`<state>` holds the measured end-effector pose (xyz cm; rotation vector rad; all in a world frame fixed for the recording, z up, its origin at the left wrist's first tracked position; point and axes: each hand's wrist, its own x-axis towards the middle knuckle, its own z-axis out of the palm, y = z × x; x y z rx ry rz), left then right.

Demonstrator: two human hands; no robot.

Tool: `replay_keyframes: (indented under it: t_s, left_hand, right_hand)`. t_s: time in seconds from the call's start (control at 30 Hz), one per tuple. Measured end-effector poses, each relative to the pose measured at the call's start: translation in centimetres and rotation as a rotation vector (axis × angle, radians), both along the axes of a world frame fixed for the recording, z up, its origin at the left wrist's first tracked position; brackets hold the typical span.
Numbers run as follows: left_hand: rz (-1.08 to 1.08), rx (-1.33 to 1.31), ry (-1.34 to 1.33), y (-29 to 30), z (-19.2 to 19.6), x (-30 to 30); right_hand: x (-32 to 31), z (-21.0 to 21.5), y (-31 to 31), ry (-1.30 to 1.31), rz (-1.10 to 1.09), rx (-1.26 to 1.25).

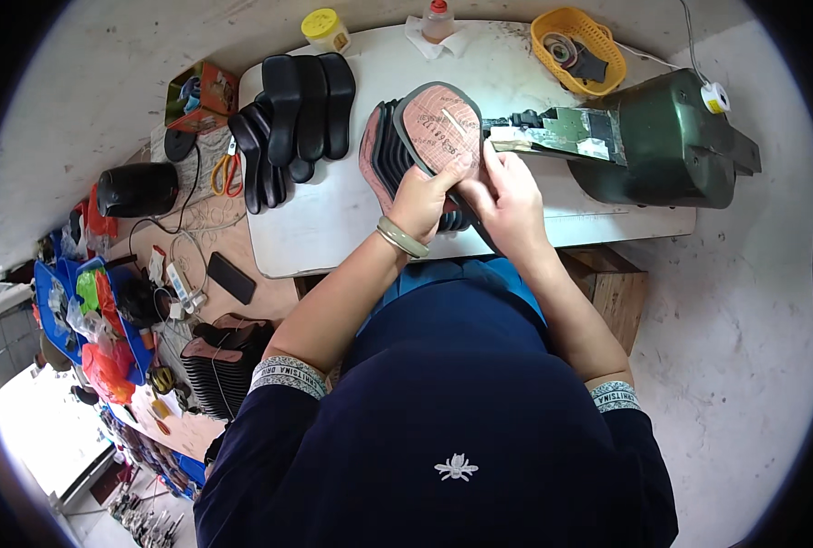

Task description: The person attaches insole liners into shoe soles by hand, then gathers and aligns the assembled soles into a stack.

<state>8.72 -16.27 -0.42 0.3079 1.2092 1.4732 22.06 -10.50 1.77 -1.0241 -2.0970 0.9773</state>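
Observation:
A shoe insole (432, 114) with a pinkish, marked underside and a dark rim is held up over the white table. My left hand (422, 201) is closed round its lower left edge, thumb on the pink face. My right hand (509, 205) pinches the right edge, close to the narrow arm (553, 135) of a green machine (653, 137). The insole's lower end is partly hidden by my hands. Just left of it, a row of similar black and pink insoles (373, 160) stands stacked on edge. Farther left lie glossy black insoles (311, 105) in overlapping piles.
Along the white table's (324, 228) far side are a yellow-lidded jar (325, 32), a red-capped bottle (438, 23) and a yellow basket (578, 46). The left side table holds orange-handled scissors (227, 173), a phone (231, 278), cables and another insole stack (219, 374).

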Motion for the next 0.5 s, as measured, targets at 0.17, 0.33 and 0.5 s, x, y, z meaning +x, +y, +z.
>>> replay_keyframes:
  t_s: [0.17, 0.33, 0.5]
  left_hand:
    - [0.031, -0.013, 0.159, 2.2, 0.3, 0.9]
    - [0.204, 0.035, 0.597, 6.1, -3.0, 2.6]
    - [0.304, -0.001, 0.743, 9.2, -4.7, 3.1]
  right_hand:
    - [1.7, 2.7, 1.4, -0.320, 0.072, 0.143]
    - [3.0, 2.5, 4.5, -0.436, 0.094, 0.024]
    - [5.6, 0.3, 6.5, -0.205, 0.046, -0.124]
